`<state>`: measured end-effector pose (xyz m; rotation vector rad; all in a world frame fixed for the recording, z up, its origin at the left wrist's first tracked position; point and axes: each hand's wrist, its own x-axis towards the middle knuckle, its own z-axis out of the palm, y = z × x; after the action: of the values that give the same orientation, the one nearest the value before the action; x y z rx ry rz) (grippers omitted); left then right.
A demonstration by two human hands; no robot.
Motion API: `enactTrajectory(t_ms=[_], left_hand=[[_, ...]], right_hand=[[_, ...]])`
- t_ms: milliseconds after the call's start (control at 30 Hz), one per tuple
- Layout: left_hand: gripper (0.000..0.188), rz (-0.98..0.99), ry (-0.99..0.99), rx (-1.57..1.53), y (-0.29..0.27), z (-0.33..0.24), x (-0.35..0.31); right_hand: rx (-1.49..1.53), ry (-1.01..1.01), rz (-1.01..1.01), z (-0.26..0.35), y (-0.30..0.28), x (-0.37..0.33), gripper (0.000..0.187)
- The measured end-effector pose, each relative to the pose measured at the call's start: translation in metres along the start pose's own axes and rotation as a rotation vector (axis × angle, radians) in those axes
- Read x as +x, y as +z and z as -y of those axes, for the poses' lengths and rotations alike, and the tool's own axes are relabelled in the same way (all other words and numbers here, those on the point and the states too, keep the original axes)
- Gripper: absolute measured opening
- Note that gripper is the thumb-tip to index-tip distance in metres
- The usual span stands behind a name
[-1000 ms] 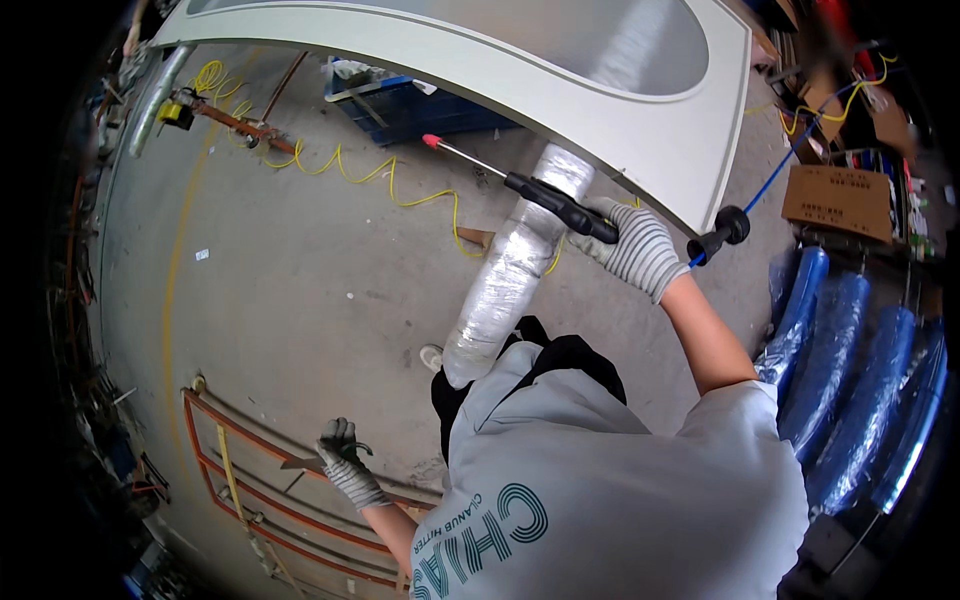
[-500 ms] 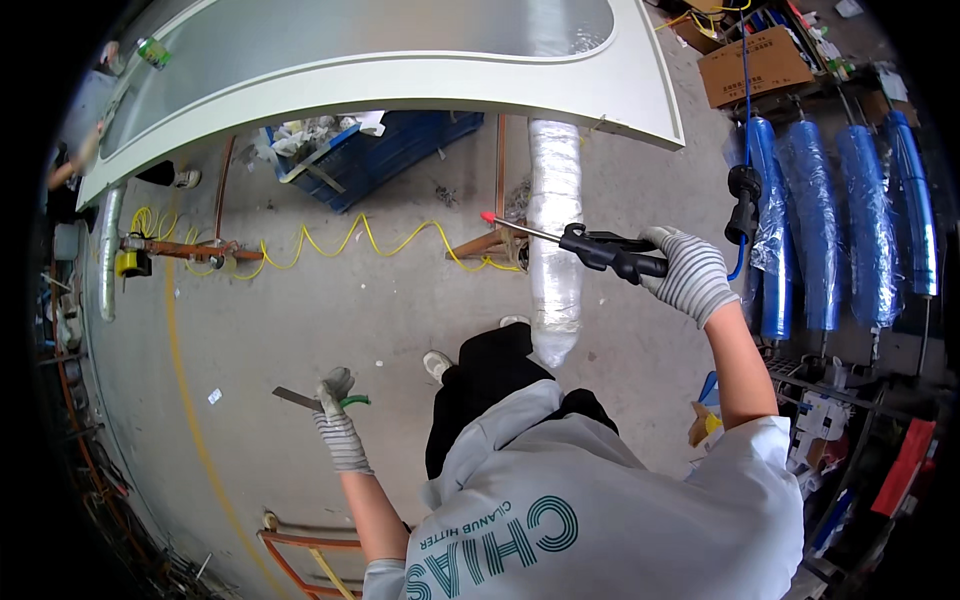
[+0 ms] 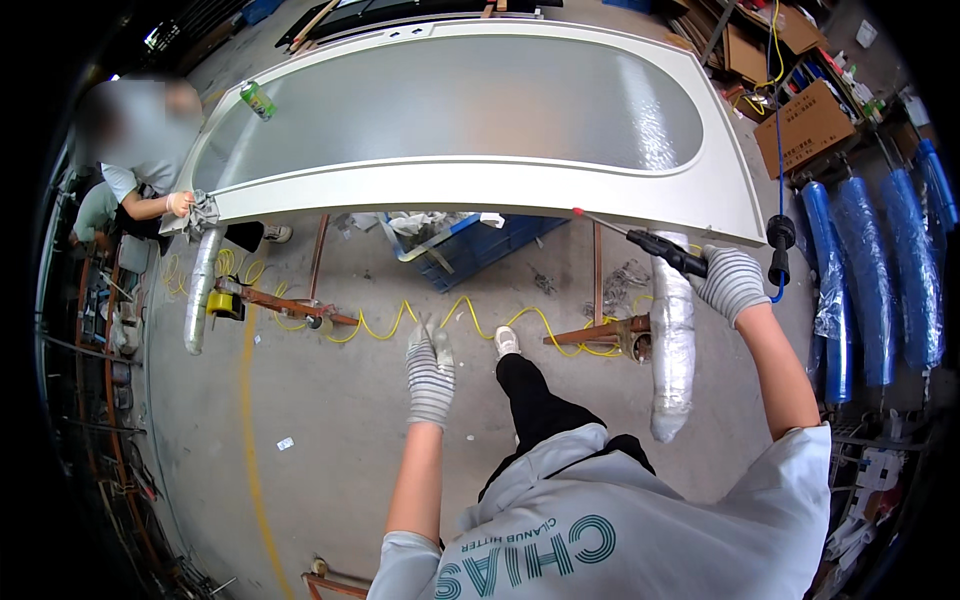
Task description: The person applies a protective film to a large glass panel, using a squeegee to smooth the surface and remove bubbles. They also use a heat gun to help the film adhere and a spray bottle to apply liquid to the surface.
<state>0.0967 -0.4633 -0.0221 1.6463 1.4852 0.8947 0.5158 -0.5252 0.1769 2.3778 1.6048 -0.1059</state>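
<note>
My right hand, in a striped work glove, is wrapped round a black air blow gun. Its thin metal nozzle ends in a red tip, which lies at the near edge of a white door panel with a frosted glass inset. My left hand, gloved alike, is closed in front of the panel over the floor. Between its fingers sits a flat metal blade, now seen nearly edge-on; its green part is hidden. The panel rests on wrapped supports.
A co-worker's hand presses a grey cloth at the panel's left end. On the glass lies a green can. Beneath stand a blue bin and a coiled yellow hose. Blue-wrapped rolls line the right side.
I have stepped towards the panel, so more of it shows. The blow gun's tip has come to its edge. My left hand has risen forward, the blade turning edge-on.
</note>
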Motion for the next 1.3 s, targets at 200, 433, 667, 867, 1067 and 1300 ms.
enactTrajectory(t_ms=[200,433,667,867,1067,1300], left_hand=[[0.036,-0.152,0.401,0.462,-0.001,-0.012,0.132],[0.042,-0.241,0.227,0.624,-0.023,0.018,0.258],[0.052,-0.2,0.029,0.835,-0.084,0.054,0.338],[0.052,-0.264,-0.138,1.102,-0.183,0.118,0.403],[0.047,-0.211,-0.469,1.108,-0.292,0.16,0.488],[0.054,-0.471,-0.378,1.092,-0.363,0.23,0.534]], right_hand=[[-0.075,-0.268,0.165,0.096,-0.044,0.088,0.031],[-0.073,-0.531,0.138,0.202,-0.089,0.193,0.036],[0.052,-0.6,0.129,0.295,-0.109,0.246,0.037],[0.132,-0.599,0.102,0.353,-0.117,0.274,0.032],[0.154,-0.579,0.096,0.446,-0.153,0.296,0.032],[0.118,-0.682,0.073,0.581,-0.186,0.333,0.039]])
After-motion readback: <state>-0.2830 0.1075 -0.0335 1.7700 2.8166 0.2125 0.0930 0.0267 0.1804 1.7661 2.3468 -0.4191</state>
